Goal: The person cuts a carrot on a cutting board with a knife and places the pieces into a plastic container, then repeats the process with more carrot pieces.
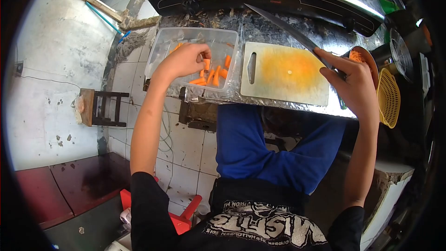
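Note:
My left hand [186, 60] is inside a clear plastic container [158, 49], its fingers closed on a carrot piece [207, 64]. Several more carrot pieces [216, 76] lie on the container's bottom. A large kitchen knife [283, 25] is gripped in my right hand [349, 75], its blade pointing up and left, above the far edge of a cutting board [288, 94]. The white board is stained orange and has a handle slot on its left. One small pale bit rests near its middle.
A black Rinnai stove [209, 1] stands behind the container and board. To the right are a bowl of shredded carrot [357, 56], partly hidden by my right hand, and a yellow plastic basket [388, 98]. A small dark stool [109, 108] is on the tiled floor at left.

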A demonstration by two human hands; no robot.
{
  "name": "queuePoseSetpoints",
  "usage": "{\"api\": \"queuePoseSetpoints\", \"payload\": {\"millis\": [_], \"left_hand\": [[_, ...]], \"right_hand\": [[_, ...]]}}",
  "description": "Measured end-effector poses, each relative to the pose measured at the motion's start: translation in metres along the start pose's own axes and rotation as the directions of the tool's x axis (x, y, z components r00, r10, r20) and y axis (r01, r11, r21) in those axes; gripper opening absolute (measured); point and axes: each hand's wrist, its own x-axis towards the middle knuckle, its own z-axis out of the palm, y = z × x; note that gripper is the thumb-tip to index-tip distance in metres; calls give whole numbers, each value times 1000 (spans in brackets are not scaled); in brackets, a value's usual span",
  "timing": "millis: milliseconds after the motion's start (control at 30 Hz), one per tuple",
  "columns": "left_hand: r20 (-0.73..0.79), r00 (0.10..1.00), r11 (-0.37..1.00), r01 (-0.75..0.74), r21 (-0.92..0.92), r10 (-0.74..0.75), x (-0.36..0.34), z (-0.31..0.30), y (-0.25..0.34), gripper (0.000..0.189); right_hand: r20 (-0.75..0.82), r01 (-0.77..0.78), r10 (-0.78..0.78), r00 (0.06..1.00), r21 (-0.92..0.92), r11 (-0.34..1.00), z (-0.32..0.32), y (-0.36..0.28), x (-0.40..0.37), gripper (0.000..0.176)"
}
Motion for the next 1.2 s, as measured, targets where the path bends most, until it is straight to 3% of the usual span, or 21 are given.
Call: {"api": "queuePoseSetpoints", "payload": {"millis": [67, 133, 167, 267, 367, 500, 567, 600, 633, 700, 767, 933, 1033, 1200], "left_hand": [[43, 999, 999, 21, 31, -23, 1, -2, 5, 26], [-125, 992, 999, -39, -38, 33, -2, -3, 17, 25], [-116, 992, 998, -48, -41, 43, -2, -3, 23, 25], [-408, 909, 779, -313, -544, 80, -2, 5, 57, 24], [-426, 895, 649, -401, -646, 130, 8, 34, 107, 24], [-339, 936, 736, -292, -610, 91, 33, 94, 153, 24], [-250, 968, 752, -146, -643, -26, 46, 124, 160, 22], [-309, 951, 826, -179, -535, 6, 47, 129, 165, 22], [-300, 954, 821, -185, -540, 17, 49, 135, 167, 22], [-515, 841, 848, -388, -362, 165, 52, 146, 166, 21], [-524, 834, 854, -394, -340, 176, 54, 152, 166, 20], [-420, 907, 870, -199, -451, -11, 59, 151, 162, 21], [-532, 846, 921, -243, -304, 48, 62, 152, 162, 24], [-488, 872, 891, -249, -380, 35, 61, 146, 150, 25]], "right_hand": [[30, -101, 100, 995, 53, 993, 2, 8, -8, 43], [3, -127, 127, 992, 128, 984, 6, 22, -19, 42], [-20, -145, 152, 988, 196, 970, 9, 28, -24, 41], [-72, -182, 204, 976, 240, 954, 17, 41, -40, 39], [8, -357, 382, 924, 372, 857, 35, 49, -55, 43], [54, -405, 430, 901, 456, 793, 62, 52, -72, 50], [70, -422, 447, 892, 485, 766, 70, 53, -78, 51], [60, -409, 439, 897, 490, 770, 71, 54, -81, 51], [51, -398, 431, 901, 494, 773, 72, 54, -83, 50], [48, -423, 462, 886, 495, 759, 70, 54, -87, 49], [42, -419, 460, 887, 493, 763, 70, 57, -88, 49], [87, -448, 467, 880, 483, 753, 75, 63, -92, 49], [84, -443, 465, 882, 488, 752, 79, 64, -93, 49], [18, -336, 356, 934, 384, 860, 87, 50, -101, 69]]}}
